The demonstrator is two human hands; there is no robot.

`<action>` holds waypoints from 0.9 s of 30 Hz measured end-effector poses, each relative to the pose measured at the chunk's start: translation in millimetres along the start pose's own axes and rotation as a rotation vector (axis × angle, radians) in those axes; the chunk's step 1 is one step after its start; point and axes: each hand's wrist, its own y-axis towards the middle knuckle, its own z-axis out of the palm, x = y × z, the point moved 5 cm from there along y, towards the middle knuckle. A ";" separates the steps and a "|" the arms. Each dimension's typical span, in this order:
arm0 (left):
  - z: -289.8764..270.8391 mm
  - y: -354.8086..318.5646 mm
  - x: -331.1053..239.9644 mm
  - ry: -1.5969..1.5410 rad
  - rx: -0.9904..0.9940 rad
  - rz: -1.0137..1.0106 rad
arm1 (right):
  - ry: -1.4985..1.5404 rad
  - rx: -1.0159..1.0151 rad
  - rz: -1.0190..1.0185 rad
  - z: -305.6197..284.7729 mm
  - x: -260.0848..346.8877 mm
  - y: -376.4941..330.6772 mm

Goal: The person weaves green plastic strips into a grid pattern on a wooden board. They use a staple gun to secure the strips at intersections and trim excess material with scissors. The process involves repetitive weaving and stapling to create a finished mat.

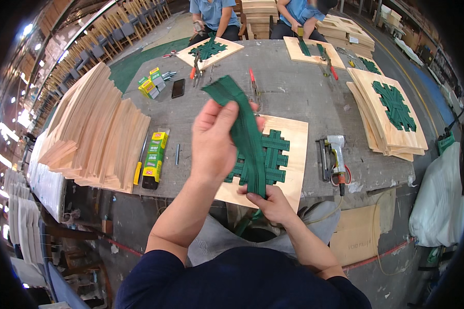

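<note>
A strip of dark green webbing (245, 131) runs between my two hands above the work. My left hand (215, 135) pinches it near its upper end, which folds over to the left. Lower down, my right hand (269, 202) grips the same strip between thumb and fingers, and more of it hangs toward my lap. Beneath lies a pale plywood panel (295, 154) at the table's near edge. Interlaced green straps (276, 149) cover its middle, partly hidden by the strip and my left hand.
Tall stacked plywood panels (100, 134) stand left, near a green-yellow box (154, 159) and a phone (178, 88). On the right are a staple gun (337, 154) and a stack of webbed panels (392, 113). Pliers (253, 85) lie ahead. Two people work across the table.
</note>
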 end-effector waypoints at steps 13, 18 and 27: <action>-146.5 -27.9 104.1 0.407 -0.263 -0.361 | 0.322 0.078 0.442 -54.5 -46.7 -63.0; -166.2 -2.0 157.8 0.957 -0.073 -0.580 | 0.125 -0.300 0.445 -112.1 -52.6 -79.9; -173.6 10.3 198.6 1.489 0.099 -0.629 | -0.278 -0.435 0.221 -99.5 -63.2 -23.0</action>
